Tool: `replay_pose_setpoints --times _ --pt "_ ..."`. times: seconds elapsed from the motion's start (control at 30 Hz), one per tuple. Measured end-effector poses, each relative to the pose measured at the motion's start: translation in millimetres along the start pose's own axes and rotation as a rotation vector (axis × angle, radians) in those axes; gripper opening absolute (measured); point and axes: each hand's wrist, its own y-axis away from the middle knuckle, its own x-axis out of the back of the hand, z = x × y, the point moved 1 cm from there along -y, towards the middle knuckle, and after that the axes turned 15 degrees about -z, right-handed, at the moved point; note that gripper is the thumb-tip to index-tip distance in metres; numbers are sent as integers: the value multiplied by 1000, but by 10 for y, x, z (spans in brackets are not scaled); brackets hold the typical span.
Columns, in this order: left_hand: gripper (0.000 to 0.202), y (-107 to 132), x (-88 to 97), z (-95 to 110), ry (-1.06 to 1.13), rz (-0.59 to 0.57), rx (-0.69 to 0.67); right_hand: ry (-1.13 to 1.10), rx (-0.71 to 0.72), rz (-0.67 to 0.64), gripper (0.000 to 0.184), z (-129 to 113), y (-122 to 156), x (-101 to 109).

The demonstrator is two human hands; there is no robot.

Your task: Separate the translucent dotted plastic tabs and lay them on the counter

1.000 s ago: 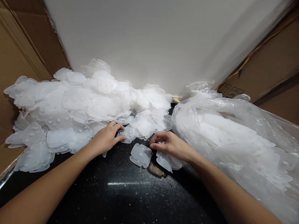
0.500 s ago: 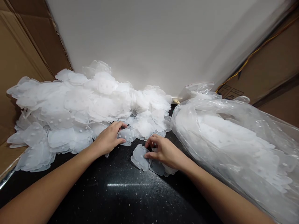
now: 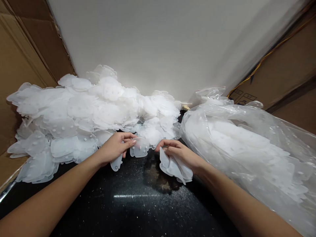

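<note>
Two hands meet at the middle of the frame over a black speckled tabletop point(image 3: 138, 207). The left hand point(image 3: 115, 148) has its grip closed, thumb and fingertips pinching a cloudy white plastic piece point(image 3: 139, 149) held just off the surface; a second piece point(image 3: 116, 163) pokes out under its palm. The right hand point(image 3: 181, 154) has its grip curled shut around a small stack of pieces point(image 3: 176, 168), which hangs tilted below the fingers.

The only writing is on the cardboard box point(image 3: 283, 65) at upper right, where a printed label point(image 3: 243, 96) is too small to read.

Half a second ago the right hand pressed flat on pieces lying on the tabletop. Now they are gathered up in it, and the single piece that lay between the hands is gone from the surface. A brownish patch point(image 3: 160, 182) shows where they were. The left hand's piece has moved up and to the right.

A big pile of pieces point(image 3: 86, 112) fills the left and centre, reaching the white wall point(image 3: 160, 42). A clear plastic bag point(image 3: 247, 141) of the same parts closes off the right. Bare tabletop lies between the forearms in the lower middle, and only a narrow dark gap separates pile and bag.
</note>
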Motion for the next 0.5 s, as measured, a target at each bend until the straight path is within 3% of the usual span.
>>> replay_pose_setpoints --times 0.03,0.13,0.2,0.27,0.37,0.43,0.5 --pt "32 18 -20 16 -46 -38 -23 -3 -12 7 14 -1 7 10" --pt "38 70 -96 59 -127 -276 -78 51 -86 -3 38 9 22 62" --pt "39 87 -133 69 -139 -371 -93 128 -132 -7 40 13 30 100" --pt "38 76 -138 61 -167 -339 -90 266 -149 5 31 5 35 121" --pt "30 32 -101 23 -233 -157 -68 473 -176 -15 20 -20 43 108" --pt "25 9 -82 -5 -264 -67 -56 552 -199 -50 22 -34 48 84" --pt "22 3 -90 -23 -283 -67 -42 595 -215 -68 25 -38 51 68"
